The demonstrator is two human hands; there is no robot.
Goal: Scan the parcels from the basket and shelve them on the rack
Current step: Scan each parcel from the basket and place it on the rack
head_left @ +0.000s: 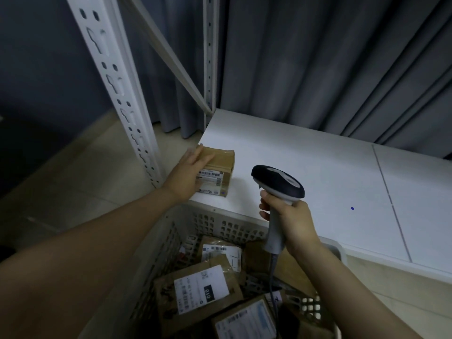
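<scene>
We set box (215,171) at shelf (305,167) front-left corner, beside post (115,77); label faces up, likely so scanner could read it. Left hand (189,173) lies flat on box, fingers spread, steadying rather than gripping. Right hand (291,225) wraps scanner (278,189) handle, head aimed away from us; blue dot (352,208) falls on bare shelf. Basket (234,225) below us holds more parcels (203,289). Our thumb hidden behind box; labels too blurred to read; basket cut off by frame.

We see the left hand (187,174) resting flat on a small brown cardboard parcel (216,173) at the corner of the white rack shelf (305,167). The right hand (291,225) grips a grey-and-black handheld barcode scanner (278,184) above the perforated beige plastic basket (220,226) — more labelled cardboard parcels (203,289) lie inside.
</scene>
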